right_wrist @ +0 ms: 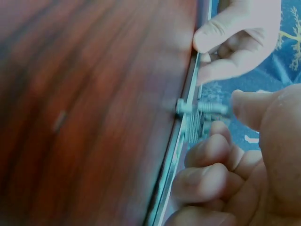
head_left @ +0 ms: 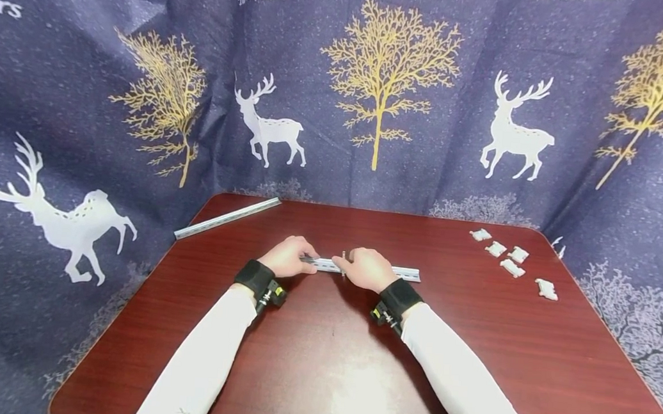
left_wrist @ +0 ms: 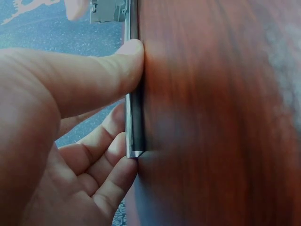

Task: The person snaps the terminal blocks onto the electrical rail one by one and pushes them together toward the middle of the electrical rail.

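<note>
A slotted metal mounting rail [head_left: 406, 274] lies crosswise in the middle of the table. My left hand [head_left: 286, 257] pinches its left end, thumb on the near side and fingers behind, as the left wrist view shows. A small grey terminal block [right_wrist: 207, 110] sits across the rail, to the right of the left hand. My right hand [head_left: 369, 270] is at this block, its thumb tip [right_wrist: 244, 108] right by the block's outer end. Its other fingers [right_wrist: 204, 181] are loosely bent beside the rail, without closing around the block.
A second metal rail [head_left: 227, 219] lies slanted at the table's back left. Several off-white terminal blocks [head_left: 512, 267] are scattered at the right, one block [head_left: 546, 289] apart near the edge. A dark blue printed cloth [head_left: 321, 187] hangs behind the reddish-brown table [head_left: 307, 385].
</note>
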`<state>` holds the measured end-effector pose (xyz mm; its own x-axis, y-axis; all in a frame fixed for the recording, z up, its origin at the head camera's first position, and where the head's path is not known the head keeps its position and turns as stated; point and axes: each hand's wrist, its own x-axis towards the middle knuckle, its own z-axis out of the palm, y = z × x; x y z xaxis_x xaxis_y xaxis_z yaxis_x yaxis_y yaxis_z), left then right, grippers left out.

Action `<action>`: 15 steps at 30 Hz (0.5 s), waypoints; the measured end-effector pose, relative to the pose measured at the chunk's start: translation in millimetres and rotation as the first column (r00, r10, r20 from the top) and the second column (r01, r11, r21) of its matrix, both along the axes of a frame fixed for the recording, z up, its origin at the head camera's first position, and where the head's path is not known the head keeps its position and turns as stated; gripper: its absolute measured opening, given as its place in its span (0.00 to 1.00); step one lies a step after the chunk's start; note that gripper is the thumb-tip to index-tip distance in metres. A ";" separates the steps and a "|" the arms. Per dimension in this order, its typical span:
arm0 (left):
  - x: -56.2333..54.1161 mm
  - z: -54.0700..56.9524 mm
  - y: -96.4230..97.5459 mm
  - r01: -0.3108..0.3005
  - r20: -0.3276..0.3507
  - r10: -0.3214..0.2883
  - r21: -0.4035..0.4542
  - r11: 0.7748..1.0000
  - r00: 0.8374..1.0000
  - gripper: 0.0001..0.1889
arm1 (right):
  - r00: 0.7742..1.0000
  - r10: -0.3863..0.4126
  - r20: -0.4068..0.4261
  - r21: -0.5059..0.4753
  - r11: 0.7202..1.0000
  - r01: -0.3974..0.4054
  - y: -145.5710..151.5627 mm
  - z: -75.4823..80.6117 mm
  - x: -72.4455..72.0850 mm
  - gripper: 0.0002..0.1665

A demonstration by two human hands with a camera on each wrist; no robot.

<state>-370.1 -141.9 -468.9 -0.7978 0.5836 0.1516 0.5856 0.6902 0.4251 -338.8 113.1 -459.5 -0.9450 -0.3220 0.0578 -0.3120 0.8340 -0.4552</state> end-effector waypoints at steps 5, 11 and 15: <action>1.5 0.3 -0.8 -0.021 0.022 0.021 -0.007 1.000 1.000 0.15 | 0.998 -0.045 -0.037 -0.057 0.997 0.043 23.9 -0.1 1.0 0.36; 1.5 0.5 -0.6 -0.021 0.026 0.022 -0.002 1.000 0.999 0.16 | 0.994 -0.064 -0.085 -0.106 0.993 0.055 72.4 2.9 -1.9 0.30; -1.4 -2.2 -3.3 -0.009 0.040 0.008 0.021 1.000 0.999 0.16 | 0.989 -0.109 -0.100 -0.103 0.990 0.099 109.2 4.1 -2.9 0.27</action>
